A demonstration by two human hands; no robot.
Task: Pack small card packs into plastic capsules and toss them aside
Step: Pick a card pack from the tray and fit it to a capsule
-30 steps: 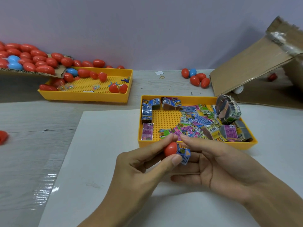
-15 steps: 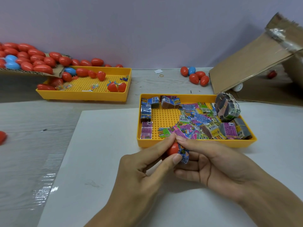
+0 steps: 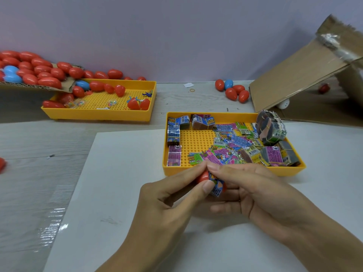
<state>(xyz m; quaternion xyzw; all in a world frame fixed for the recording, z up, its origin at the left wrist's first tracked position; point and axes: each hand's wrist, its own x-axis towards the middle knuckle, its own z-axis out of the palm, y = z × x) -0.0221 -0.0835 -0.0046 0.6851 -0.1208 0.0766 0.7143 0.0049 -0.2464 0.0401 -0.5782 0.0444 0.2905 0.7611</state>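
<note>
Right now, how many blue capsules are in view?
4. Two lie among the red ones on the cardboard at far left, one at the far yellow tray's back-left corner, one in the cluster by the back wall. More may be hidden in the pile.

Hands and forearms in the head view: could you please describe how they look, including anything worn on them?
Both the left hand and the right hand are bare: no gloves, rings, watch or bracelets show. The forearms are bare too, with no sleeve reaching into view up to the frame's lower edge. The fingernails are short and unpainted. No markings or tattoos can be seen.
</note>
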